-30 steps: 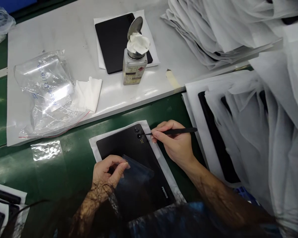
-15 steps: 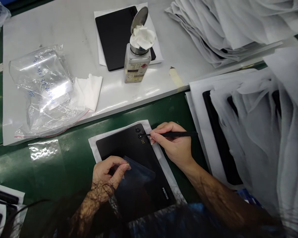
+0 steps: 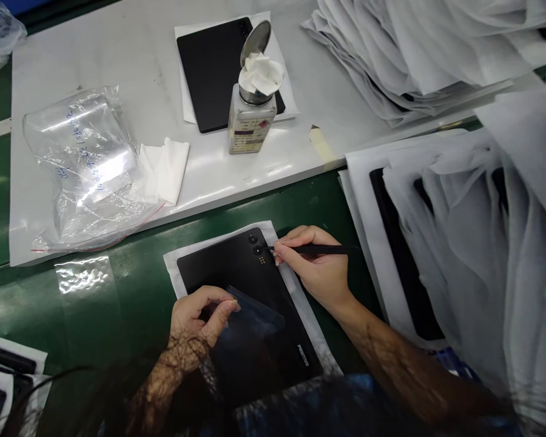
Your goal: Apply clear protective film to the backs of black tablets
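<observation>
A black tablet lies back side up on a white sheet on the green mat. My right hand is closed on black tweezers, whose tip touches the tablet beside its camera lenses. My left hand rests on the tablet's near-left part, its fingers pinching a clear film that lies partly lifted over the tablet's back.
On the white board behind stand a dispenser bottle topped with a wipe, another black tablet, a folded white cloth and a clear plastic bag. Stacks of tablets in white sheets fill the right.
The tweezers' tip has stayed at the camera lenses with only tiny shifts. My left hand keeps its pinch on the film. The view has moved slightly.
</observation>
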`<move>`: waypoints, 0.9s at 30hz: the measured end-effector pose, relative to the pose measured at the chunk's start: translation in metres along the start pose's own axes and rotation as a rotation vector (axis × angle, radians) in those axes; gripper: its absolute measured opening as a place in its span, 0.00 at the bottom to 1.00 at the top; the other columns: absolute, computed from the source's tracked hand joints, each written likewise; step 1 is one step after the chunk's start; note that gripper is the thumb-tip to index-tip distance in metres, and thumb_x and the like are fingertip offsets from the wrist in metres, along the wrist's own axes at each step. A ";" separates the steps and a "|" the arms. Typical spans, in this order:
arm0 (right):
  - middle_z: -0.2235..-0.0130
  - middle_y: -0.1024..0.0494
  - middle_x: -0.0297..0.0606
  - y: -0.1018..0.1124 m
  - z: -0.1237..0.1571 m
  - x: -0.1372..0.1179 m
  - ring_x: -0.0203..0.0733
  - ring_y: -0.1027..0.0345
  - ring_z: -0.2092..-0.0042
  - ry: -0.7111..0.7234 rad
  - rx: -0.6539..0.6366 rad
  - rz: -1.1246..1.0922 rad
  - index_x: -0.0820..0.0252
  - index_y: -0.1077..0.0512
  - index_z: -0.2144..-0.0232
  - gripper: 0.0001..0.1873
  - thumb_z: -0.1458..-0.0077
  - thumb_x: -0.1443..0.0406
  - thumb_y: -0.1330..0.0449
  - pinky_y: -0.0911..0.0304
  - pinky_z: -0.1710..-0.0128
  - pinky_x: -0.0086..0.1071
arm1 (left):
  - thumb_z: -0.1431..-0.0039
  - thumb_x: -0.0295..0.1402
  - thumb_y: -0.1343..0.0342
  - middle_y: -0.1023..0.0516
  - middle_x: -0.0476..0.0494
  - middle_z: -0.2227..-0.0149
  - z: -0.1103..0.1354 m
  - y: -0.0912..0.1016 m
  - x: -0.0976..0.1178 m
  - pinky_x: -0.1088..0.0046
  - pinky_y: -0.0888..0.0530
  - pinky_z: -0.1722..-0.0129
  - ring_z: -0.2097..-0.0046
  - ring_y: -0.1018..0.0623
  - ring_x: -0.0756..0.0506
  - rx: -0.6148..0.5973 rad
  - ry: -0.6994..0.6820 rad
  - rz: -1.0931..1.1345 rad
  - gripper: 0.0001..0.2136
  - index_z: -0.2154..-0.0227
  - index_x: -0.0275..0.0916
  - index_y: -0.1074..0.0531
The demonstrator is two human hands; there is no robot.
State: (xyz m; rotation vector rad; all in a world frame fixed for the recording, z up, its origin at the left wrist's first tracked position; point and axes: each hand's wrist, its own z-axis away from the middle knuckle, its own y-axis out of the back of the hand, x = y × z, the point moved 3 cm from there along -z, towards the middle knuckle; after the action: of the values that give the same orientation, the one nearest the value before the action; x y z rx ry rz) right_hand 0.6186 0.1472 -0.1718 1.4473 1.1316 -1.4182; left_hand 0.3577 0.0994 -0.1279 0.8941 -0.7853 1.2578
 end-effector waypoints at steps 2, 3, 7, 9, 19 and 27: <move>0.65 0.14 0.32 0.002 0.001 0.003 0.41 0.21 0.70 0.068 -0.001 -0.007 0.50 0.15 0.66 0.15 0.32 0.58 0.14 0.20 0.70 0.36 | 0.33 0.43 0.19 0.07 0.50 0.71 0.000 0.000 -0.001 0.69 0.22 0.65 0.71 0.18 0.45 0.001 -0.008 -0.009 0.08 0.67 0.49 0.06; 0.64 0.13 0.32 0.005 0.001 0.004 0.41 0.22 0.70 0.107 0.004 -0.015 0.49 0.14 0.63 0.12 0.29 0.59 0.17 0.21 0.71 0.36 | 0.32 0.43 0.20 0.07 0.50 0.71 0.000 0.000 -0.002 0.69 0.22 0.65 0.71 0.17 0.45 0.002 -0.014 -0.015 0.08 0.67 0.49 0.06; 0.53 0.10 0.37 0.017 0.005 0.004 0.44 0.16 0.63 0.372 -0.011 0.231 0.45 0.08 0.49 0.11 0.18 0.67 0.30 0.18 0.65 0.38 | 0.32 0.43 0.21 0.08 0.50 0.71 0.001 0.000 -0.006 0.69 0.21 0.66 0.72 0.18 0.45 0.008 -0.043 -0.055 0.08 0.67 0.49 0.06; 0.50 0.09 0.40 0.020 0.010 0.001 0.47 0.12 0.55 0.563 -0.094 0.488 0.43 0.07 0.43 0.20 0.18 0.72 0.35 0.16 0.59 0.40 | 0.31 0.43 0.22 0.09 0.51 0.72 0.001 0.000 -0.010 0.70 0.22 0.68 0.73 0.19 0.46 0.007 -0.055 -0.077 0.09 0.67 0.50 0.05; 0.54 0.10 0.36 0.011 0.012 -0.007 0.43 0.21 0.59 0.799 -0.325 0.906 0.49 0.08 0.36 0.28 0.20 0.80 0.38 0.31 0.60 0.39 | 0.32 0.50 0.25 0.07 0.44 0.73 -0.013 0.004 -0.043 0.74 0.26 0.77 0.75 0.17 0.44 -0.119 -0.093 -0.094 0.13 0.66 0.50 0.03; 0.53 0.07 0.39 0.011 0.011 0.000 0.47 0.18 0.57 0.794 -0.207 1.004 0.47 0.06 0.38 0.29 0.21 0.80 0.37 0.27 0.58 0.40 | 0.32 0.49 0.24 0.06 0.46 0.70 -0.011 0.000 -0.040 0.70 0.14 0.65 0.70 0.13 0.42 -0.044 -0.025 -0.097 0.12 0.66 0.49 0.05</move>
State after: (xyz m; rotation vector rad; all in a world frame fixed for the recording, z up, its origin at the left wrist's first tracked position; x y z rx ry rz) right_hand 0.6264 0.1333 -0.1725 2.0431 0.7117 -0.0135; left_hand 0.3516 0.0914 -0.1687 0.9033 -0.7770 1.1424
